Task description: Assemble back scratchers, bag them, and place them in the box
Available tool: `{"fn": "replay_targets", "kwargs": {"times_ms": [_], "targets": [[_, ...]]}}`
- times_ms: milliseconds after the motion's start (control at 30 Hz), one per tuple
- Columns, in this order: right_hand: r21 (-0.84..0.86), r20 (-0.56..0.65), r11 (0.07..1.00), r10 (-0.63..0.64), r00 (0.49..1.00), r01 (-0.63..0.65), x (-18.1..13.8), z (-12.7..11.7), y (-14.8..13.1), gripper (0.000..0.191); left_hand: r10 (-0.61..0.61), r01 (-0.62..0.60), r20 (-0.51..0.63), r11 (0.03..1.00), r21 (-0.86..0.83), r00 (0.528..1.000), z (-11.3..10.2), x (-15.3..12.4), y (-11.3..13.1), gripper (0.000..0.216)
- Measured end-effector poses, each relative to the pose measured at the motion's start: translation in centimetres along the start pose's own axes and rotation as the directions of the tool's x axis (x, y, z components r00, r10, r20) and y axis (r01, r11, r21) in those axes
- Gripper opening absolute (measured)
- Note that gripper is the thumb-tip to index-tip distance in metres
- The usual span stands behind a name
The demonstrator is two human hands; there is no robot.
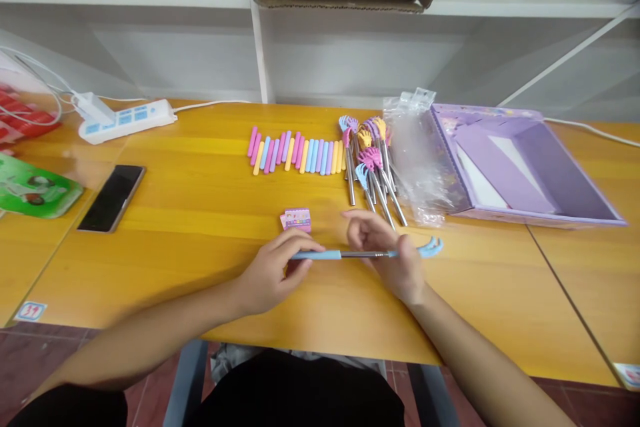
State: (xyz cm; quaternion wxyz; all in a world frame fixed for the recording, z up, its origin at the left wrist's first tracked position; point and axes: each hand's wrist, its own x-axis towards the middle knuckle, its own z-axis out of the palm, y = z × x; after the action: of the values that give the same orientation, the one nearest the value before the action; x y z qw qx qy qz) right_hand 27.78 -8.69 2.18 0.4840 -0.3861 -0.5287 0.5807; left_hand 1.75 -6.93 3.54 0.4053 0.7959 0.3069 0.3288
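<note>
A telescopic back scratcher (323,255) with a light blue handle and a blue claw lies level in front of me. My left hand (277,270) is closed on the handle end, thumb and fingers pinching it. The metal rod passes over the palm of my right hand (387,253), whose fingers are loosely spread and slightly blurred; its thumb covers part of the scratcher's neck near the claw. Small pink printed cards (297,219) lie just beyond my left hand. Farther back are a row of pastel handle tubes (294,152) and a pile of metal-rod scratcher heads (370,159).
Clear plastic bags (417,160) lie against a purple open box (580,167) at the right. A phone (113,198), a green card (37,187) and a power strip (127,121) are on the left. White shelving holds a cardboard box (345,3) above the table's back edge.
</note>
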Motion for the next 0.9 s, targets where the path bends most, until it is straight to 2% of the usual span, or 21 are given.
{"fn": "replay_targets", "kwargs": {"times_ms": [100, 200, 333, 467, 900], "targets": [[0.004, -0.178, 0.992, -0.121, 0.977, 0.124, 0.0, -0.3, -0.4, 0.069, -0.028, 0.028, -0.048, 1.0, 0.002, 0.998, -0.2, 0.0, -0.2, 0.023], [-0.028, -0.21, 0.99, -0.14, 0.968, 0.137, -0.3, 0.0, -0.2, 0.062, -0.029, 0.029, -0.073, 1.0, 0.006, 0.997, -0.2, 0.1, -0.3, 0.02], [0.0, -0.207, 0.995, -0.093, 0.974, 0.095, -0.5, 0.6, 0.2, 0.062, -0.011, 0.012, -0.112, 1.0, 0.002, 0.994, 0.0, 0.1, -0.3, 0.019], [0.051, -0.153, 0.996, -0.058, 0.987, 0.066, -0.4, 0.9, 0.8, 0.062, -0.004, 0.007, -0.135, 1.0, 0.025, 0.991, 0.1, 0.1, -0.1, 0.021], [0.131, -0.077, 0.989, -0.053, 0.996, 0.063, -1.0, 2.0, 2.8, 0.065, 0.004, 0.0, -0.118, 0.999, 0.033, 0.993, 0.1, 0.0, 0.2, 0.025]]}}
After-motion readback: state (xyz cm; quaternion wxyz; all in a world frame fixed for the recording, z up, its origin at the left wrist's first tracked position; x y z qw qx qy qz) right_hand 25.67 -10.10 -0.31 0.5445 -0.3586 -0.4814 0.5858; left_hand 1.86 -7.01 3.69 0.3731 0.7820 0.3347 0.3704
